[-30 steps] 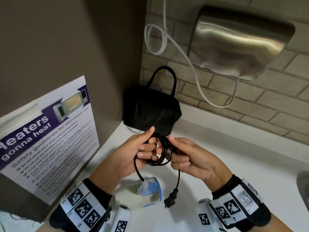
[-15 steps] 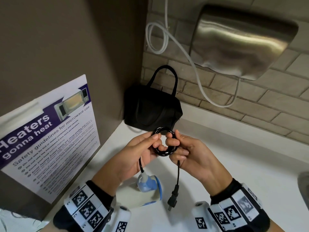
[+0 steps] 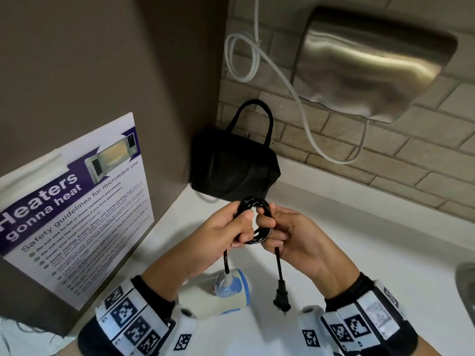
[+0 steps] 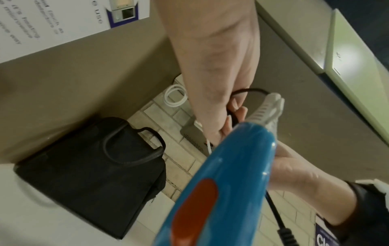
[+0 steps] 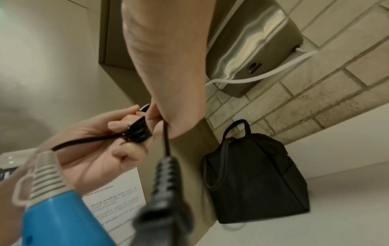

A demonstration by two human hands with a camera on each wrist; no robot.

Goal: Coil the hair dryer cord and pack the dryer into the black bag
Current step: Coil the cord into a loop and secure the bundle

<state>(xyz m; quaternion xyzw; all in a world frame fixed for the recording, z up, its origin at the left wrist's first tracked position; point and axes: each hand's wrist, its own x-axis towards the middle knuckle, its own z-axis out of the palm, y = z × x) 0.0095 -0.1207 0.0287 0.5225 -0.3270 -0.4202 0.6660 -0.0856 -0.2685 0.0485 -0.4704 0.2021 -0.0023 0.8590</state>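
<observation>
Black cord [image 3: 254, 222], black bag [image 3: 231, 168], blue-and-cream dryer [image 3: 226, 291], purple-and-white poster [image 3: 77, 201].

Left hand [image 3: 226, 227] and right hand [image 3: 288, 235] meet, fingers curled (knuckles almost touching) — both gripping, wrists level.

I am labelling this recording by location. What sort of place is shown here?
Probably a shared kitchen or pantry: a microwave safety poster on the side wall, a steel hand dryer on the brick wall, and a white counter.

Soft, even indoor light with glare streaking the steel hand dryer [image 3: 370, 62]; wrist views are blurred up close and bent at the edges.
</observation>
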